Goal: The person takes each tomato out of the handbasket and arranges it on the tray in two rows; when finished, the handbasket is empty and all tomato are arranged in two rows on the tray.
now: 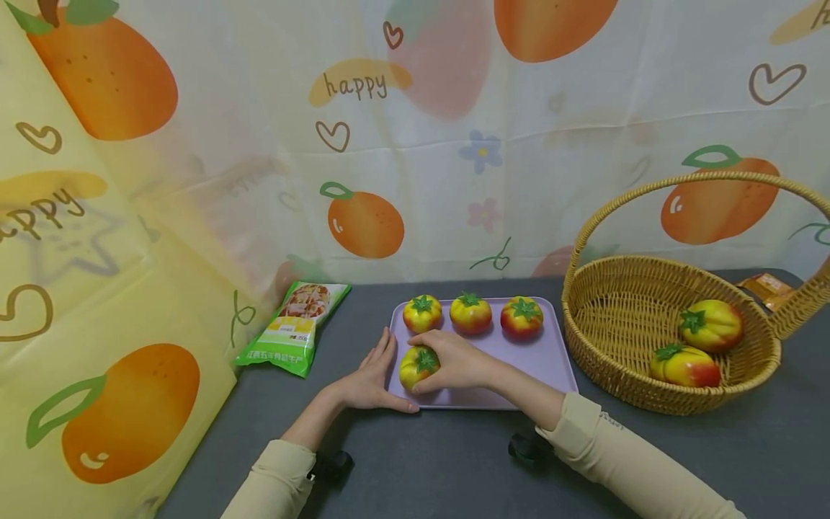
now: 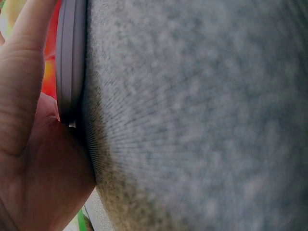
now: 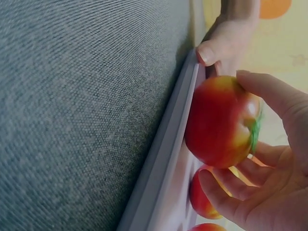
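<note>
My right hand (image 1: 457, 360) grips a yellow-and-red tomato-like fruit (image 1: 416, 366) with a green leafy top, at the front left of a lilac tray (image 1: 545, 375). In the right wrist view, thumb and fingers curve round this fruit (image 3: 219, 122), low against the tray's rim. My left hand (image 1: 369, 380) rests at the tray's front left corner, fingers fairly straight along its side and thumb by the front rim. Three similar fruits (image 1: 470, 314) stand in a row along the tray's back. In the left wrist view, the tray's edge (image 2: 71, 57) lies close beside the left hand (image 2: 38, 144).
A wicker basket (image 1: 606, 360) with a tall handle stands right of the tray, holding two more such fruits (image 1: 712, 326). Behind it lies a small brown packet (image 1: 770, 290). A green food bag (image 1: 295, 328) lies left of the tray. Printed cloth (image 1: 428, 180) hangs behind the dark table (image 1: 428, 461).
</note>
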A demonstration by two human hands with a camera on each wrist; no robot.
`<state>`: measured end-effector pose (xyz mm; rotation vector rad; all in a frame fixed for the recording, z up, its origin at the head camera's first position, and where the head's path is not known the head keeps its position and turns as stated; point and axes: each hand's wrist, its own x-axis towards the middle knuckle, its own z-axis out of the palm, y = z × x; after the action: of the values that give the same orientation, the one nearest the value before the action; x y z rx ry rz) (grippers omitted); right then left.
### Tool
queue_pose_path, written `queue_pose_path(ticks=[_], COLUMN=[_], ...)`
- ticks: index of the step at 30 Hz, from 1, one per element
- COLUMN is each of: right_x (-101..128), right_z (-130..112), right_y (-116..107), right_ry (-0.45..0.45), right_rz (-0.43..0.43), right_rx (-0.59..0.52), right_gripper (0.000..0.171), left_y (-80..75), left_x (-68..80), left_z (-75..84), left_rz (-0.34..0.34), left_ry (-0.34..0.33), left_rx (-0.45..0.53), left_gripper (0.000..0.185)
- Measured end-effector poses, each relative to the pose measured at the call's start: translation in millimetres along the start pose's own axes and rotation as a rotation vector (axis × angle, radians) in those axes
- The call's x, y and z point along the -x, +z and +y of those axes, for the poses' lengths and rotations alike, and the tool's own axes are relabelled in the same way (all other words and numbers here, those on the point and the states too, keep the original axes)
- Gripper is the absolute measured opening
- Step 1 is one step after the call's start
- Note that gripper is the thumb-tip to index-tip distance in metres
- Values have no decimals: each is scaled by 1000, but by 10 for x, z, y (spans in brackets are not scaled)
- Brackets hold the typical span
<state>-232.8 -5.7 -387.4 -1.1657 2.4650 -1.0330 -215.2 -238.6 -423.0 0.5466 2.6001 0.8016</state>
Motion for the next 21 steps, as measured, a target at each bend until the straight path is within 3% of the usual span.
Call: queue_pose_path(ticks=[11,21], right_x=[164,418], right_z=[-24,16], right_y=[-109,-296], right_ry=[21,48], right_rz=[48,94], right_rx=[-32,-144], right_gripper=[68,63], left_y=[6,13], left_x=[-10,-8], left_z=[26,24], left_rz=[4,11], left_ry=[-30,-29], left_rx=[6,-8], left_gripper=[130,133])
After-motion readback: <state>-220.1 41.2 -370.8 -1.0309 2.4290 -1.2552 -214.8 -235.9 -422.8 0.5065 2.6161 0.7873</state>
